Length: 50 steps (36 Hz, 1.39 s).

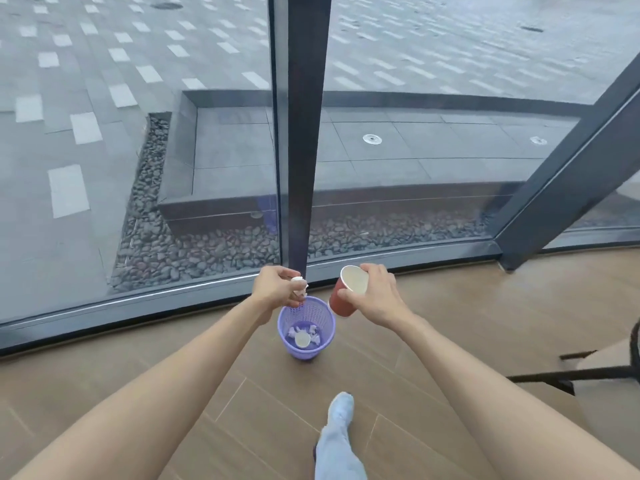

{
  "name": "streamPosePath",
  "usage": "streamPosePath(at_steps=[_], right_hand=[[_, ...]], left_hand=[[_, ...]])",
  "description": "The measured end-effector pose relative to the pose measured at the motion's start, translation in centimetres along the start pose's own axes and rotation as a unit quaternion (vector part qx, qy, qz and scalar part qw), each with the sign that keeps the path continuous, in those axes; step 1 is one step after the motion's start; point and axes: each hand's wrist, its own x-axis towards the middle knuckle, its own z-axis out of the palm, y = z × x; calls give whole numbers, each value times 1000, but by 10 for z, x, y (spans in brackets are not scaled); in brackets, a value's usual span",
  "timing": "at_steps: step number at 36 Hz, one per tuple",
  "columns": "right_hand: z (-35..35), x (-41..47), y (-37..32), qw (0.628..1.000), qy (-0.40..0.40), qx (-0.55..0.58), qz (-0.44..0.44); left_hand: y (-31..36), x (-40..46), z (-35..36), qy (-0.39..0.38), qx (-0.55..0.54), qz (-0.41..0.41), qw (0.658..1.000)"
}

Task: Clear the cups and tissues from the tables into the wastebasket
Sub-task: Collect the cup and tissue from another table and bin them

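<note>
While you stand at the glass wall, your left hand is pinched shut on a crumpled white tissue right above the purple wastebasket on the wood floor. Your right hand is clamped round a red paper cup — tilted, just beside the rim. Inside the basket already — more tissues and a cup.

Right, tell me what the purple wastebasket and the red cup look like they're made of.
Wastebasket: looks like moulded plastic, lilac, slightly glossy; the wall is a regular lattice of small holes.
Red cup in the right hand: probably paper, matte red outside, pale cream lining, thin rolled rim. A disposable type, though coated plastic can't be ruled out.
</note>
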Motion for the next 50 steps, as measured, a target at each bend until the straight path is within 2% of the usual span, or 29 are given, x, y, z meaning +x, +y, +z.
streamPosePath(at_steps=[9, 18, 22, 26, 34, 40, 50], right_hand=[[5, 145, 25, 999, -51, 2, 9], [61, 227, 71, 987, -148, -28, 62], [115, 246, 102, 982, -168, -29, 83], [187, 265, 134, 976, -164, -8, 146], [339, 299, 200, 967, -137, 8, 213], [439, 331, 252, 975, -123, -11, 185], [561, 370, 313, 988, -93, -38, 114]], left_hand=[[18, 116, 16, 58, 68, -45, 995], [-35, 206, 45, 63, 144, -108, 982], [-80, 246, 53, 45, 171, -135, 975], [-137, 292, 61, 29, 191, -148, 970], [-263, 384, 82, 52, 164, -175, 970], [-360, 443, 106, 41, 242, -149, 958], [-484, 524, 153, 59, 269, -146, 950]])
